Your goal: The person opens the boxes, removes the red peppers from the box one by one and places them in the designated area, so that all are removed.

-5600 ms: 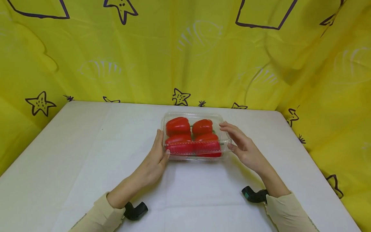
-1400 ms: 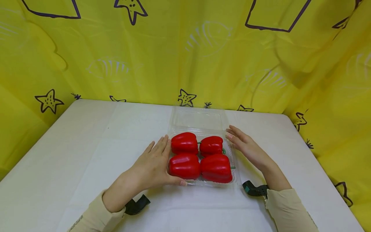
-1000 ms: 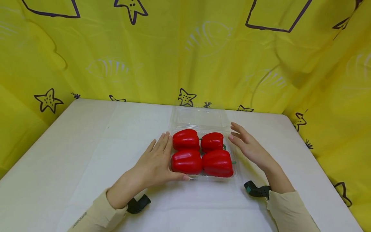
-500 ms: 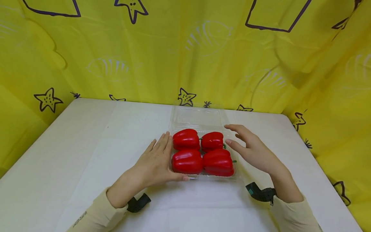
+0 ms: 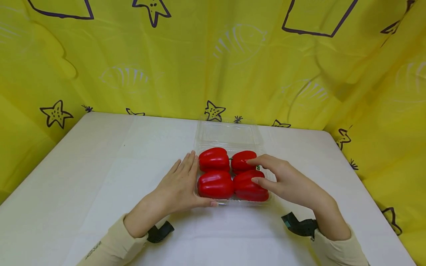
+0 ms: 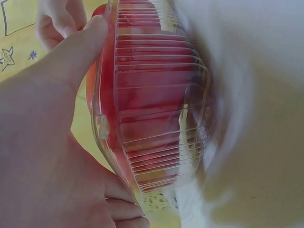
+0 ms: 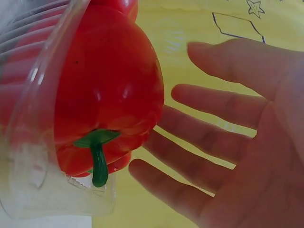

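Several red bell peppers (image 5: pixel 215 184) sit in two rows inside a clear plastic clamshell container (image 5: pixel 229 203). Its lid (image 5: pixel 229 133) is folded back, away from the person. My left hand (image 5: pixel 178 184) rests along the container's left side with straight fingers, its thumb across the front left corner. In the left wrist view that thumb lies at the rim above the container's ribbed wall (image 6: pixel 156 90). My right hand (image 5: pixel 286 177) hovers over the right-hand peppers, thumb and fingers spread. The right wrist view shows a gap between these fingers and the nearest green-stemmed pepper (image 7: pixel 109 76).
The container stands on a white-covered table (image 5: pixel 139 140). A yellow curtain (image 5: pixel 179 74) with printed stars and fish hangs behind and beside it. Dark wrist cameras (image 5: pixel 299 225) are strapped under both wrists.
Earlier, both hands held the container with its lid over the peppers; now the lid lies back. In the last second my right hand moved left over the peppers, while my left stayed put.
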The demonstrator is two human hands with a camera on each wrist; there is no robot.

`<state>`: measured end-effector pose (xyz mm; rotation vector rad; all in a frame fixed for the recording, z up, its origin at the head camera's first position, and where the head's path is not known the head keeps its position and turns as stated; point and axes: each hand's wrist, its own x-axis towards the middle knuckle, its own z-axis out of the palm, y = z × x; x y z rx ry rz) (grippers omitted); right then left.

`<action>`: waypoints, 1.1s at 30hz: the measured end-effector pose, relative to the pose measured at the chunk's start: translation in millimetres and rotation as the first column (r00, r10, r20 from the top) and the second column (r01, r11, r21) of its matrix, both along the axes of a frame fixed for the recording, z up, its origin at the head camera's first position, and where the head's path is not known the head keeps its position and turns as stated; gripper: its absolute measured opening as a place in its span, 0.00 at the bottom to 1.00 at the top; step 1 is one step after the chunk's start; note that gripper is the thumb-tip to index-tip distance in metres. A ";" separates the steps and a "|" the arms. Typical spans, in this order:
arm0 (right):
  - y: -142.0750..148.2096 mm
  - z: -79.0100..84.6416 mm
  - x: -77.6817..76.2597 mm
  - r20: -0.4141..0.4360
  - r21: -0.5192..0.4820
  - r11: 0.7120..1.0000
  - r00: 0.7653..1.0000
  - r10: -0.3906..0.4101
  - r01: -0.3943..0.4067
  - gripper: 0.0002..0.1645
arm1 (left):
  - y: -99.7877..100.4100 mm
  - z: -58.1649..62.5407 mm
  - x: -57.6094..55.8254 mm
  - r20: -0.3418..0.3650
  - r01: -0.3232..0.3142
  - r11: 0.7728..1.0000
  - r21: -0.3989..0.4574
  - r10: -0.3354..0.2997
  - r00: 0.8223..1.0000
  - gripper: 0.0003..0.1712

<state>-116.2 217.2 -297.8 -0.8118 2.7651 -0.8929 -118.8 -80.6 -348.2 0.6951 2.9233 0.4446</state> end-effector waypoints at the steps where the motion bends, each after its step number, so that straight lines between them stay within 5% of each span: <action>1: -0.8 0.1 0.5 0.000 0.011 1.000 1.000 0.003 -0.003 0.27 | 0.1 0.3 -0.1 0.001 0.000 1.000 -0.001 0.000 1.000 0.76; 10: -10.8 -6.5 4.0 0.005 0.155 0.988 1.000 0.010 -0.011 0.28 | -0.2 0.0 -0.5 -0.009 0.011 1.000 -0.001 -0.011 1.000 0.76; 33: -30.6 -20.1 9.8 -0.259 0.350 0.936 0.963 0.067 0.029 0.35 | -0.5 -0.3 0.8 -0.024 0.013 1.000 -0.007 -0.014 1.000 0.76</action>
